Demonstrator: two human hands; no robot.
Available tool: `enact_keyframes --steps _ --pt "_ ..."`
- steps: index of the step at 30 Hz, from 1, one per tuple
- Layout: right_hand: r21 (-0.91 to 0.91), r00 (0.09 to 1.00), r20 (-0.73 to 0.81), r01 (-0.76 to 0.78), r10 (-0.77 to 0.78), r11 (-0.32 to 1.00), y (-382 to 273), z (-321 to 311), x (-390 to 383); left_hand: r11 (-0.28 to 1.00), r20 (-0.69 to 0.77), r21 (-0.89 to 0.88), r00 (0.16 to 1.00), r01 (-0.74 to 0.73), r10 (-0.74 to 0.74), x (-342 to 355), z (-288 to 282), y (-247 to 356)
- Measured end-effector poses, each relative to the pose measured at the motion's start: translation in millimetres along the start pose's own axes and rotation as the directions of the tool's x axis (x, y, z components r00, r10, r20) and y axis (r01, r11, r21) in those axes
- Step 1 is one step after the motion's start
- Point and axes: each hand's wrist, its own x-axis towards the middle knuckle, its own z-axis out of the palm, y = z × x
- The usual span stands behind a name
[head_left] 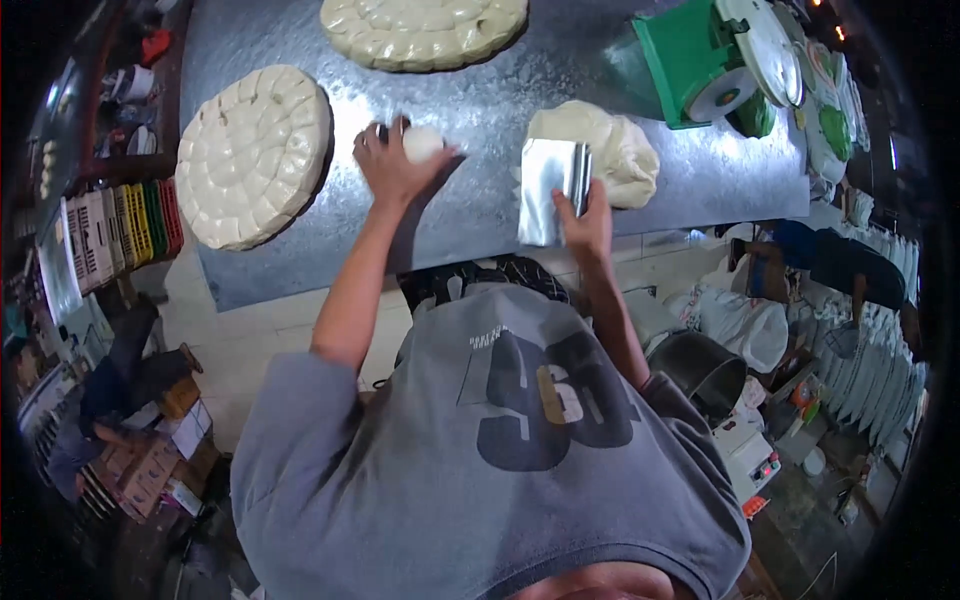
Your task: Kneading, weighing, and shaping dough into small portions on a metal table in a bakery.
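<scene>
My left hand [388,165] curls its fingers round a small pale dough ball [424,144] on the metal tabletop [470,105]. In my right hand [588,226] is a shiny metal dough scraper [545,195], gripped along its rolled edge. The scraper's broad blade stands against the left side of a large soft lump of dough [628,160] and hides part of it. Left of my left hand lies a round, flat dough slab [250,160] marked into many portions. A second such slab [425,30] lies at the far side of the table.
A green weighing scale [690,70] with a metal pan stands at the far right of the table. Coloured crates [125,230] are stacked at the left. A person [115,400] is low at the left beside cardboard boxes, another person [840,262] at the right near white sacks [745,325].
</scene>
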Motion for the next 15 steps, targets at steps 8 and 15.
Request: enact_keyframes --steps 8,15 --pt "0.162 0.990 -0.129 0.081 -0.060 0.984 8 7 6 0.354 0.296 -0.801 0.833 0.483 -0.467 20 -24 -61" --pt "0.233 0.991 -0.100 -0.060 0.085 0.971 12 15 -4 0.884 0.377 -0.467 0.909 0.020 0.179 19 -8 -26"
